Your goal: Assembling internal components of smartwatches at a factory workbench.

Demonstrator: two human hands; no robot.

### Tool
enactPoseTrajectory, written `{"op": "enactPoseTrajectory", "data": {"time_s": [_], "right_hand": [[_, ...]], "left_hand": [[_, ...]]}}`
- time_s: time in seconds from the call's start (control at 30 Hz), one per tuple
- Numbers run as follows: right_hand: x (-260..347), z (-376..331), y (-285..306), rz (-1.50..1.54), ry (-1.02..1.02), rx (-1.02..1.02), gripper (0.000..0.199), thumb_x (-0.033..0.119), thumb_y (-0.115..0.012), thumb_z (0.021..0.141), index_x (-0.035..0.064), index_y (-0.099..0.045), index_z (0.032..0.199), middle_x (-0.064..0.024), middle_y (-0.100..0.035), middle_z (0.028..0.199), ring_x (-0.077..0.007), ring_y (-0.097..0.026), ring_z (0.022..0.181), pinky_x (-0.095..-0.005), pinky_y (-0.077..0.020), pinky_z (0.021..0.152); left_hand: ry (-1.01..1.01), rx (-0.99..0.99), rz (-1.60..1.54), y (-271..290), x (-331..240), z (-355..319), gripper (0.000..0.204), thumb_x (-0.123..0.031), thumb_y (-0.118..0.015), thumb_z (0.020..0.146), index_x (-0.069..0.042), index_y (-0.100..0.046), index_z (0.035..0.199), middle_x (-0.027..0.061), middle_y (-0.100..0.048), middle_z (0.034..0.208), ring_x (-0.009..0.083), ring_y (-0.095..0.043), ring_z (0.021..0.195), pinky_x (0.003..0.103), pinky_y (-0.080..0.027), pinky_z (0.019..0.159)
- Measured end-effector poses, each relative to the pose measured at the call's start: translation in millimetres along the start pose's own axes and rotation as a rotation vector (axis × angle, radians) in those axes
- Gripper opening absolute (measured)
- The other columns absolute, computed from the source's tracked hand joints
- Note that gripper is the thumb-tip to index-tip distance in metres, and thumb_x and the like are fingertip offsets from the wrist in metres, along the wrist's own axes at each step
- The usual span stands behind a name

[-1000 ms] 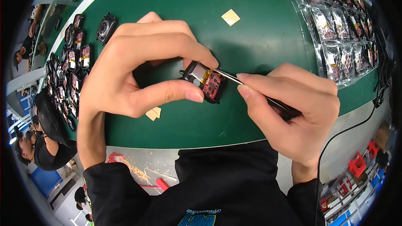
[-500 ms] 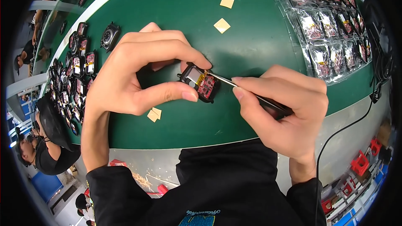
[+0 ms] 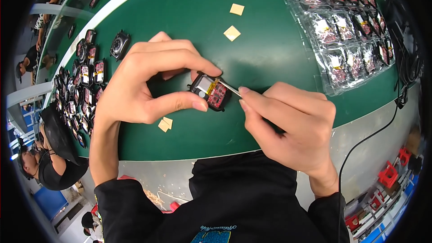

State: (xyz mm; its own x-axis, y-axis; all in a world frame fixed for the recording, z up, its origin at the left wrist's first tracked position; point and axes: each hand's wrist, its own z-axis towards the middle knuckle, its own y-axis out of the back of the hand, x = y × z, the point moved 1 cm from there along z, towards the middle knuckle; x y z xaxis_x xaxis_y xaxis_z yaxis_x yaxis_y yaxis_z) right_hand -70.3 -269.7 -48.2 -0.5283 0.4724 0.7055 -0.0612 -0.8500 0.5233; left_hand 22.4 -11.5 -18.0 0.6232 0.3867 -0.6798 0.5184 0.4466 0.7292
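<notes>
Since the earlier frames the whole scene had slid a little lower and leftward in my view, and the two tan squares at the top had drifted with it; the hands themselves had kept their pose around the part.

At the far left I saw rows of small black-and-red electronic modules (image 3: pixel 78 92) laid out along the edge of the green mat-covered desk (image 3: pixel 279 40), with one round black housing (image 3: pixel 119 45) lying apart from them, near the white border strip. Just right of those, my left hand (image 3: pixel 144 83) arched over the work, its grip narrow: forefinger on top and thumb below pinched the small black module with a red circuit board and silver plate (image 3: pixel 211 91), lifting it slightly off the desk. I judged that this pinch steadied the piece and turned its open face toward the tool. Below the thumb lay a pair of small tan paper squares (image 3: pixel 165 123), overlapping, on the mat.

Right of the module, the right hand (image 3: pixel 292 126) held thin metal tweezers (image 3: pixel 229 89) like a pen, its grip closed on the shaft, with the tip touching the board at a yellow strip. Two more tan squares (image 3: pixel 235 21) lay well apart above, probably peeled backing set aside.

At the far right, clear plastic blister trays (image 3: pixel 351 31) held rows of similar red-and-black parts, each in its own pocket with a pale label patch. A black cable (image 3: pixel 373 130) ran down from the trays' edge.
</notes>
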Motion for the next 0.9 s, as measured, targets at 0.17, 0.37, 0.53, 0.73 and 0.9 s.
{"op": "enactPoseTrajectory", "data": {"time_s": [0.17,0.37,0.53,0.73,0.9], "right_hand": [[-0.1,2.0,8.1,0.057,-0.078,-0.015,0.020,-0.008,-0.084,0.079,-0.0003,-0.080,0.096,-0.0048,-0.058,0.072,-0.0195,-0.055,0.052,-0.0359,-0.0412,0.047],[1.5,0.1,9.9,0.149,-0.187,-0.184,0.016,-0.005,-0.083,0.084,-0.0006,-0.081,0.100,-0.0055,-0.065,0.073,-0.0161,-0.056,0.051,-0.0328,-0.0413,0.047],[-6.3,-1.7,4.4,0.212,-0.168,-0.237,0.012,0.000,-0.082,0.089,-0.0018,-0.082,0.101,-0.0083,-0.065,0.073,-0.0180,-0.058,0.050,-0.0345,-0.0449,0.048],[-7.4,-2.1,-0.3,0.254,-0.175,-0.180,0.012,0.002,-0.078,0.090,-0.0040,-0.080,0.101,-0.0126,-0.069,0.078,-0.0297,-0.069,0.063,-0.0421,-0.0537,0.058],[-15.2,-12.0,7.7,0.237,-0.147,-0.164,0.008,0.008,-0.074,0.091,0.0002,-0.077,0.091,-0.0155,-0.070,0.085,-0.0361,-0.072,0.076,-0.0468,-0.0589,0.070]], "left_hand": [[0.031,0.000,-0.021,0.1,-0.3,0.9,0.062,-0.027,-0.106,0.060,-0.005,-0.084,0.113,0.0022,-0.078,0.093,0.0130,-0.052,0.066,0.032,-0.039,0.079],[0.042,-0.050,0.054,-3.3,-16.9,5.3,0.057,-0.023,-0.104,0.064,-0.007,-0.083,0.115,-0.0002,-0.067,0.079,0.0162,-0.051,0.065,0.033,-0.041,0.077],[-0.004,-0.088,0.207,2.9,-28.3,11.7,0.054,-0.020,-0.102,0.063,-0.005,-0.084,0.113,0.0008,-0.065,0.074,0.0168,-0.057,0.066,0.033,-0.044,0.074],[-0.113,-0.142,0.012,32.3,-63.6,70.0,0.059,-0.025,-0.104,0.063,-0.003,-0.085,0.114,0.0019,-0.071,0.077,0.0147,-0.058,0.065,0.030,-0.043,0.064],[-0.409,0.051,0.056,-14.4,-105.7,205.7,0.046,-0.021,-0.094,0.082,-0.002,-0.078,0.120,0.0116,-0.073,0.103,0.0282,-0.068,0.090,0.038,-0.053,0.078]]}}
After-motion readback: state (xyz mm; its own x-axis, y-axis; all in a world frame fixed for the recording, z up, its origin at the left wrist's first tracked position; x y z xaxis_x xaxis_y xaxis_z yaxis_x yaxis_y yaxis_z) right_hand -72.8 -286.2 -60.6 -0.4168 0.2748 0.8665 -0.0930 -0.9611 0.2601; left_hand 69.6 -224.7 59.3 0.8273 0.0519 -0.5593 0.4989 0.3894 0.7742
